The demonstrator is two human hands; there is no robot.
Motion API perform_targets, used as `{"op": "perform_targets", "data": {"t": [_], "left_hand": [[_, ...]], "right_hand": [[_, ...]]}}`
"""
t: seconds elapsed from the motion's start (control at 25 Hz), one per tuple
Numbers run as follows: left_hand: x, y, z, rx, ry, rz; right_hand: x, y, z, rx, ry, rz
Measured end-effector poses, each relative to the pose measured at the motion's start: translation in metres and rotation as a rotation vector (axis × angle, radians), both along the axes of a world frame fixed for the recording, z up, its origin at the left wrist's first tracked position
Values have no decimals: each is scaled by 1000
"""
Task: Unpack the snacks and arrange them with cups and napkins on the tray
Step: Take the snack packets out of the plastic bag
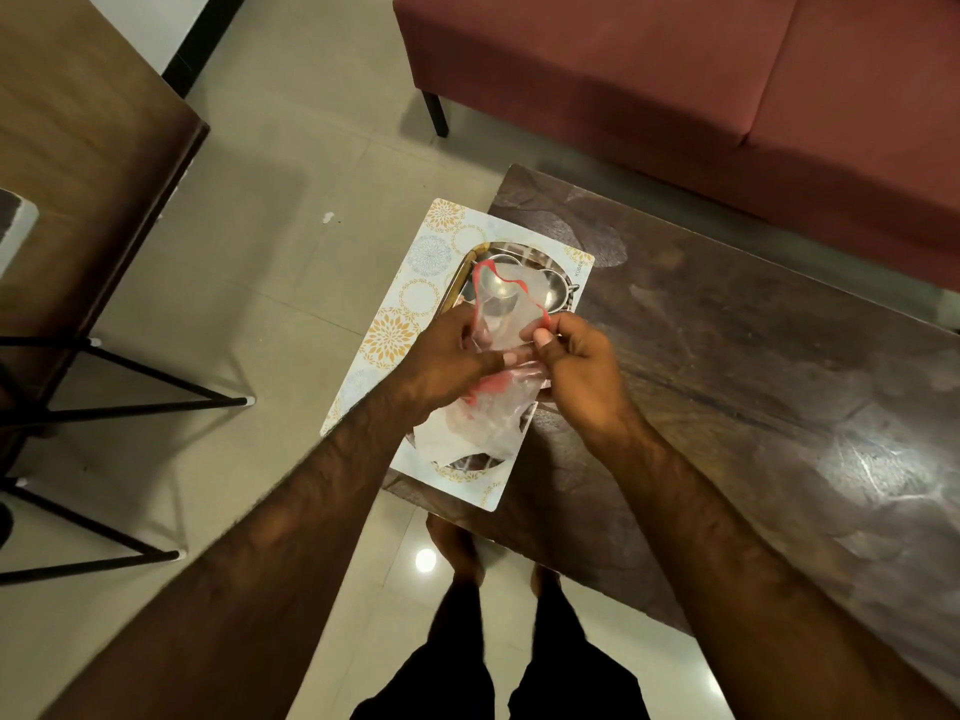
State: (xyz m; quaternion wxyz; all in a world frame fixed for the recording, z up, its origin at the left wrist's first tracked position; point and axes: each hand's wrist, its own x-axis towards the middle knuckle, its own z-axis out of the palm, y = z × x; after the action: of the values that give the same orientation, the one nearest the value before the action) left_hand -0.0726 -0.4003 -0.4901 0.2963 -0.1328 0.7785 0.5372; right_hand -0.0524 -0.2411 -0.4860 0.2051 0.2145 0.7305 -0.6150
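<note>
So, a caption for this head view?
Over a steel tray on a mat, left hand and right hand hold a clear bag.

clear red-edged bag (506, 304), floral-patterned mat (415, 309), maroon sofa (727, 70)

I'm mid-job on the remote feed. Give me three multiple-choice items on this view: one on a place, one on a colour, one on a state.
1. Where does the steel tray lie?
A. on the floor
B. on the patterned mat on the table
C. on the sofa

2. What colour is the strip along the mouth of the clear bag?
A. red
B. blue
C. green

3. How do the hands stand?
A. both grip the bag
B. only the left grips it
C. both hang idle

Answers:
1. B: the tray's rim shows on the mat at the table's end.
2. A: a red line edges the mouth.
3. A: the left hand and the right hand each pinch the bag above the tray.
</note>
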Motion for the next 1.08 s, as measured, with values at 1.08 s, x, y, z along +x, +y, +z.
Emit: {"op": "perform_targets", "data": {"t": [1.08], "left_hand": [[2, -22, 17, -314, 309, 83]], "right_hand": [[-23, -19, 46, 689, -351, 1197]]}}
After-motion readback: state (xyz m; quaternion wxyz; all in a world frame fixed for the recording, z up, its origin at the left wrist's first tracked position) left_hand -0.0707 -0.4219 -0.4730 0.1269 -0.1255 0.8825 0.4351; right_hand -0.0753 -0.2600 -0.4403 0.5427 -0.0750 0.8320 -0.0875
